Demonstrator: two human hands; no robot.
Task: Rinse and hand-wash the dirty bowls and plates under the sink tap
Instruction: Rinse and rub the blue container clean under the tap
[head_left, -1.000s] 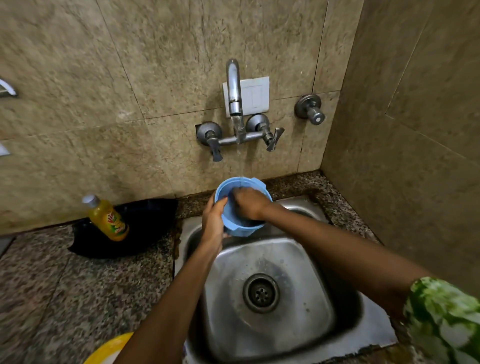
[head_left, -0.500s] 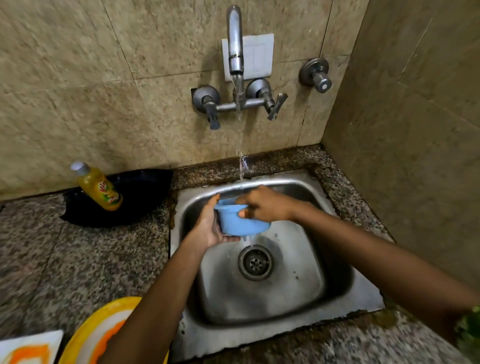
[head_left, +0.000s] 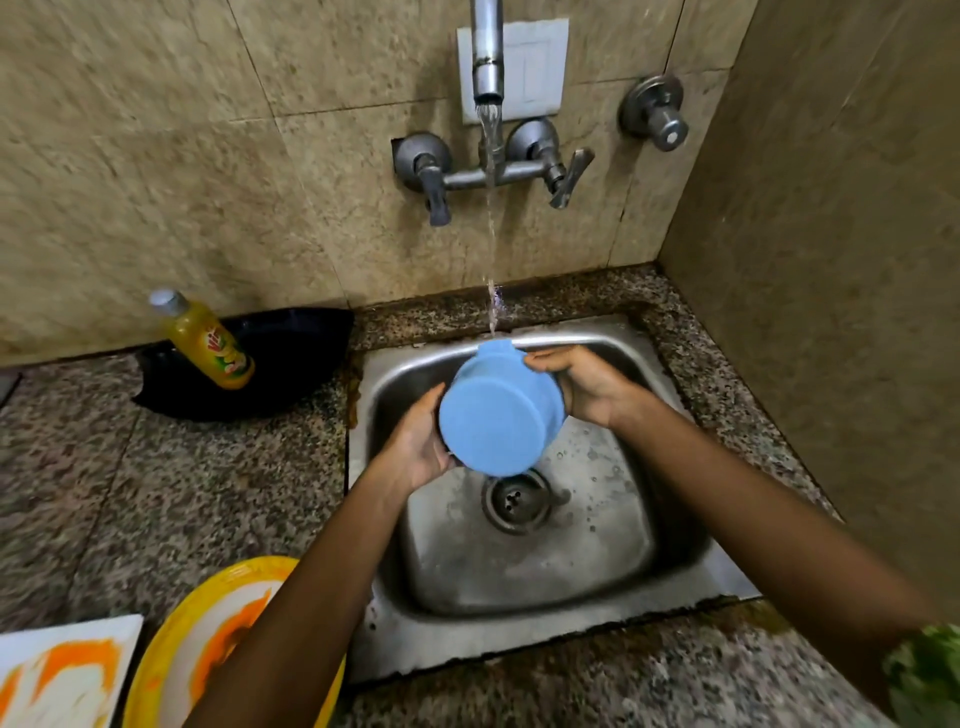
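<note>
Your work surface is a speckled granite counter (head_left: 156, 493) with a steel sink (head_left: 519, 571) set into it. On the counter you have: a black dish (head_left: 270, 374) at the back wall, holding a tilted yellow bottle (head_left: 213, 348); a yellow plate (head_left: 208, 649) and a white square plate (head_left: 57, 675), both orange-smeared, at the near left edge.

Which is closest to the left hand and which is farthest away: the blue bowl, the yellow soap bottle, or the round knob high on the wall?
From the left hand, in the head view:
1. Blue bowl: touching it, held over the sink.
2. Yellow soap bottle: off to the left, on the counter by the wall.
3. Round knob: high on the wall, up to the right of the tap.
</note>
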